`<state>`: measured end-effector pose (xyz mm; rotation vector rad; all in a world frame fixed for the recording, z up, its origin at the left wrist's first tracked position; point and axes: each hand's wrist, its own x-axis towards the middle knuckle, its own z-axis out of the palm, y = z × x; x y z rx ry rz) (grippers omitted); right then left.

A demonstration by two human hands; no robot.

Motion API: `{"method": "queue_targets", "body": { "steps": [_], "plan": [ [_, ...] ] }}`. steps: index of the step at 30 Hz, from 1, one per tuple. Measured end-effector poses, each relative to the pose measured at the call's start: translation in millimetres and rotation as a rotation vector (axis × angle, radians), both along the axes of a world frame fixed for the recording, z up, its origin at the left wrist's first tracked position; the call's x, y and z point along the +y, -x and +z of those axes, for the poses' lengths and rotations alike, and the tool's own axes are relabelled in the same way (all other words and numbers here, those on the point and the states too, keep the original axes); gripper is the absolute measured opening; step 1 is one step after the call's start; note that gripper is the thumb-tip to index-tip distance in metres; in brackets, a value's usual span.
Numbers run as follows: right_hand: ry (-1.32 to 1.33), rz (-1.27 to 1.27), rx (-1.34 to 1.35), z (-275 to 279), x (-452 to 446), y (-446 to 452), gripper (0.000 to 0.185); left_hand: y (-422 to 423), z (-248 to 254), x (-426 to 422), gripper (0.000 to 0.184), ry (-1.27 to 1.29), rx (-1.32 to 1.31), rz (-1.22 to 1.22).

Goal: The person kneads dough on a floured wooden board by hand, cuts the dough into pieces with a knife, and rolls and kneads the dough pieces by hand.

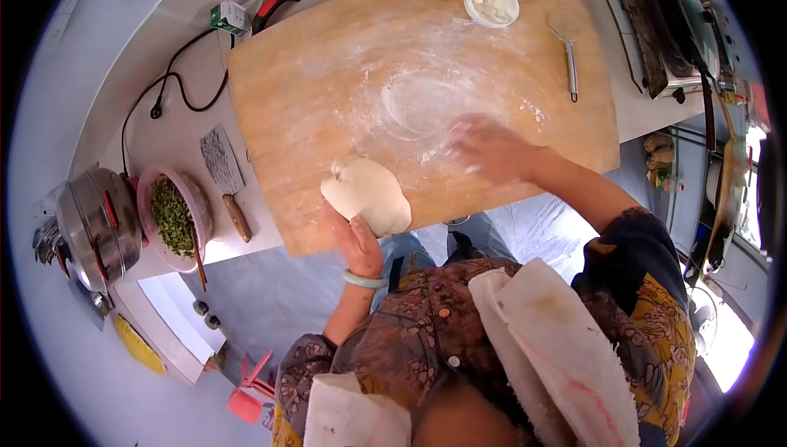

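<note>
Nearest, the left hand [358,240] grasps one pale lump of dough [369,194] over the near edge of the wooden board [303,78]; its thumb lies against the dough, while most of its fingers are hidden beneath. One pale bangle [363,280] circles that wrist. The right hand [490,152] is over the board, near a floury patch [426,107]; its fingers look released and loosely spread, though blur hides their exact set. One dough piece can be counted, folded unevenly along its upper edge.

To the left, on the worktop [648,125], lie one cleaver [220,158] with a wooden handle and one pink bowl [198,209] of chopped greens [174,217]. A thin stick [199,262] leans out over its rim; whether it is one or a pair is hard to make out. Beside the bowl is one lidded metal pot [115,209].

Farther off, the board carries one wire-headed utensil [571,70] and one white bowl [469,11] of white, flour-like stuff. Beyond the board's left corner is one green-and-white box [229,17], its print too small to read. At right, one stove [648,29] bears a dark pan [687,20], partly lost in the lens's dark border.
</note>
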<state>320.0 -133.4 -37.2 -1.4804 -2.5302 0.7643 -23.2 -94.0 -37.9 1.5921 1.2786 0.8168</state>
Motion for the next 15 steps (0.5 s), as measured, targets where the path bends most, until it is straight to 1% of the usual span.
{"method": "queue_targets", "body": {
  "steps": [2,3,5,6,7,8,9,11,12,14,15],
  "plan": [
    [-0.181,-0.16,-0.119,7,-6,-30,0.053,-30,22,-3,0.061,0.103,-0.137,0.035],
    [-0.209,-0.282,-0.101,6,-5,-35,0.051,-46,36,-3,0.063,0.153,-0.207,0.051],
    [-0.267,-0.53,-0.068,4,-3,-42,0.049,-69,48,-1,0.064,0.126,-0.177,-0.04],
    [-0.278,-0.601,-0.011,5,-1,-42,0.047,-80,57,1,0.066,0.112,-0.159,-0.082],
    [-0.29,-0.671,0.05,5,2,-40,0.044,-97,79,6,0.068,0.134,-0.182,-0.132],
    [-0.302,-0.741,0.113,6,5,-37,0.042,-106,87,8,0.069,0.15,-0.23,-0.176],
    [-0.258,-0.817,0.231,7,8,-33,0.039,-113,93,10,0.07,0.167,-0.278,-0.223],
    [-0.164,-0.97,0.464,14,8,-22,0.035,-125,88,6,0.069,0.254,-0.434,-0.18],
    [-0.043,-1.042,0.558,24,10,-17,0.035,-131,86,4,0.069,0.295,-0.513,-0.157],
    [0.202,-1.18,0.745,50,18,-10,0.036,-124,87,6,0.066,0.332,-0.498,-0.114],
    [0.185,-1.203,0.772,45,18,-5,0.038,-117,75,8,0.065,0.348,-0.443,-0.138]
  ]
}}
